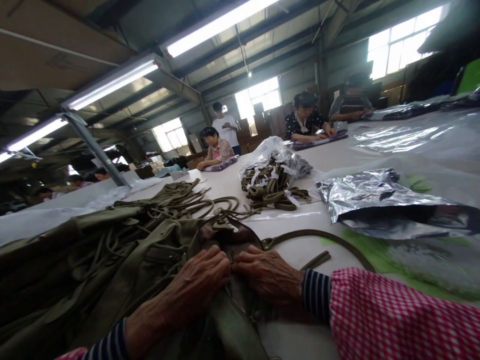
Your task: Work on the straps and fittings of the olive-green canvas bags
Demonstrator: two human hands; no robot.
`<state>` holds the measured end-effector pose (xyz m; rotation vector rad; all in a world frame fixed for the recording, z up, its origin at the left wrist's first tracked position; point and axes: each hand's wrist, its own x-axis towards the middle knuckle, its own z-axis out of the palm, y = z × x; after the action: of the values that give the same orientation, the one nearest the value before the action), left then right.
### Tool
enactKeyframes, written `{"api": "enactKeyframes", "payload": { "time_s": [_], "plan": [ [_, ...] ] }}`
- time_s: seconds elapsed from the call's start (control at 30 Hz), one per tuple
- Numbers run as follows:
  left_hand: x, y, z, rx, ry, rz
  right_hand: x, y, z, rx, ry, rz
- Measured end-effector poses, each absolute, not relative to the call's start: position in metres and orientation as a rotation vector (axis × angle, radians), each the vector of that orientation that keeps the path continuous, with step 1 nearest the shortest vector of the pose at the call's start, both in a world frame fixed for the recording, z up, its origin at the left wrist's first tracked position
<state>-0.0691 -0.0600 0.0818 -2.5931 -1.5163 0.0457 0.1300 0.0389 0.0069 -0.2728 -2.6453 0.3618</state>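
My left hand point(195, 282) and my right hand point(268, 275) rest close together on an olive-green bag point(131, 255) lying on the white table point(300, 250). Both hands have their fingers curled down onto the fabric near its zipper opening, fingertips almost touching. A thin olive strap point(318, 234) curves away from the bag to the right. Whether the fingers pinch the fabric or only press on it is hard to tell.
A pile of olive straps point(272, 187) spills from a clear plastic bag at the table's middle. A shiny plastic-wrapped pack point(378, 200) lies at right over green sheets. Several other people work at the table's far side.
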Motion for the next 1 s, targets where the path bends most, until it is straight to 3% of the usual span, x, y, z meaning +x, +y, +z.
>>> {"api": "enactKeyframes", "payload": {
  "time_s": [0.23, 0.37, 0.67, 1.0],
  "plan": [
    [-0.073, -0.045, 0.082, -2.717, -1.293, 0.091, 0.109, 0.043, -0.002, -0.231, -2.705, 0.318],
    [-0.066, -0.050, 0.090, -2.666, -1.396, 0.079, 0.109, 0.042, -0.001, -0.267, -2.660, 0.327],
    [-0.064, -0.050, 0.103, -2.722, -1.527, 0.167, 0.122, 0.039, 0.005, -0.570, -2.402, 0.707],
    [-0.052, 0.003, 0.099, -2.489, -1.528, 0.353, 0.125, 0.029, -0.003, -0.707, -2.496, 0.596]
  ]
}}
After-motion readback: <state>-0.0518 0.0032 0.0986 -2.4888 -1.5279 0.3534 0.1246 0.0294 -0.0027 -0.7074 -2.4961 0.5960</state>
